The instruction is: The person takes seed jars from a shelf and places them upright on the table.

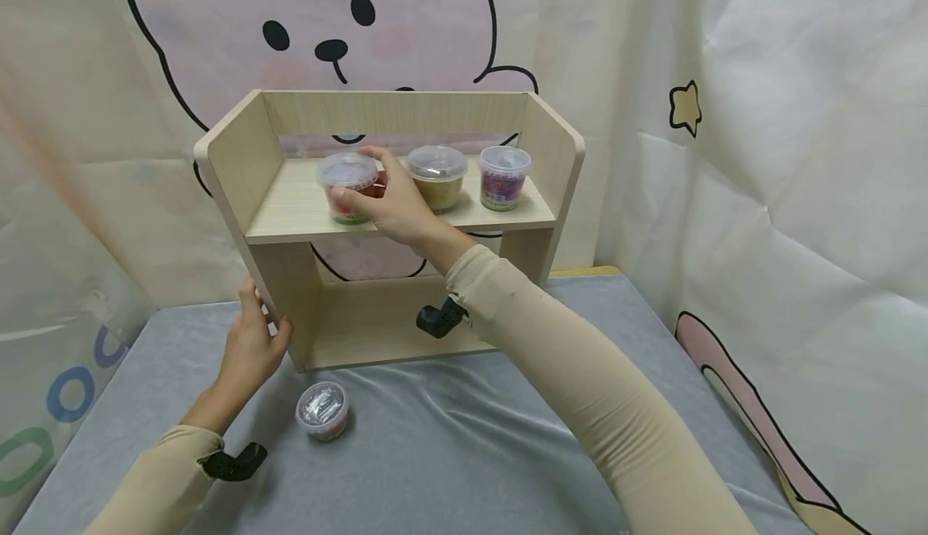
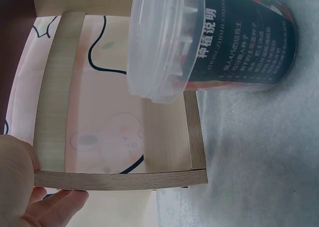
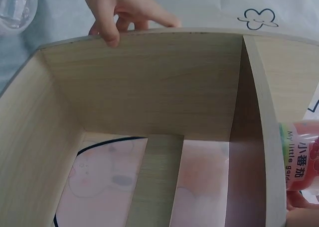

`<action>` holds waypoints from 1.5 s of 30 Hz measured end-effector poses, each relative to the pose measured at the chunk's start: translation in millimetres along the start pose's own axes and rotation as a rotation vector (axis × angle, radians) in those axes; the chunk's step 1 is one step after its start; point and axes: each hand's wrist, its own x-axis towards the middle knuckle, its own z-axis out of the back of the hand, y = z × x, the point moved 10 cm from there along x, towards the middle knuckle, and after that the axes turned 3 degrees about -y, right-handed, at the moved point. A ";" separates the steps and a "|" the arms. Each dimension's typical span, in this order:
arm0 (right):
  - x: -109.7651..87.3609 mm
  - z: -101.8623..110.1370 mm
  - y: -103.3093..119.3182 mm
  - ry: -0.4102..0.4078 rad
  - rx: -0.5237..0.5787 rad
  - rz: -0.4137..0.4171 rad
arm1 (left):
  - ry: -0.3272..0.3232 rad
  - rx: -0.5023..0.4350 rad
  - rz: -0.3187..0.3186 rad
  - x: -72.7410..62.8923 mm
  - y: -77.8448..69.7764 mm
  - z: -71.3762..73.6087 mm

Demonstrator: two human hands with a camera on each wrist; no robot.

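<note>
On the upper board of a small wooden shelf (image 1: 402, 104), my right hand (image 1: 408, 209) holds a lidded plastic cup (image 1: 345, 174) near the left end, thumb in front and fingers around its right side. The right wrist view shows this cup's red tomato label (image 3: 300, 157). My left hand (image 1: 254, 346) grips the front edge of the shelf's left side panel low down, thumb on the inner face. Beside that hand, another lidded cup (image 1: 322, 411) stands on the cloth; its dark printed side (image 2: 244, 43) looms large in the left wrist view.
Right of the held cup stand a cup with tan contents (image 1: 437, 180) and a purple-labelled cup (image 1: 503, 179), both on the upper board. A grey cloth (image 1: 449, 454) covers the table. Printed curtains (image 1: 783, 196) hang behind and at both sides.
</note>
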 end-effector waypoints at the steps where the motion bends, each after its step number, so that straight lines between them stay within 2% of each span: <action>1: -0.2 -0.4 0.5 0.001 0.000 0.000 | -0.002 0.002 0.000 -0.2 -0.1 0.0; 7: -5.3 -1.0 3.8 -0.002 0.022 0.001 | -0.006 -0.005 -0.002 -1.4 -0.6 -0.6; 15: -18.8 -1.7 7.0 0.044 0.096 0.013 | -0.008 -0.012 -0.009 -1.3 -1.2 -0.1; 24: -33.4 3.6 10.2 0.075 0.141 0.025 | 0.005 0.002 0.014 -1.3 0.7 -1.7; 30: -43.0 5.5 15.7 0.074 0.160 0.084 | 0.009 -0.002 0.026 -1.5 0.8 -0.8; 38: -63.6 4.1 26.1 0.127 0.147 0.157 | 0.012 -0.001 0.017 -1.5 -1.0 -0.1; 45: -77.3 4.9 18.0 0.159 0.154 0.151 | 0.014 0.001 0.017 -1.2 0.2 -1.5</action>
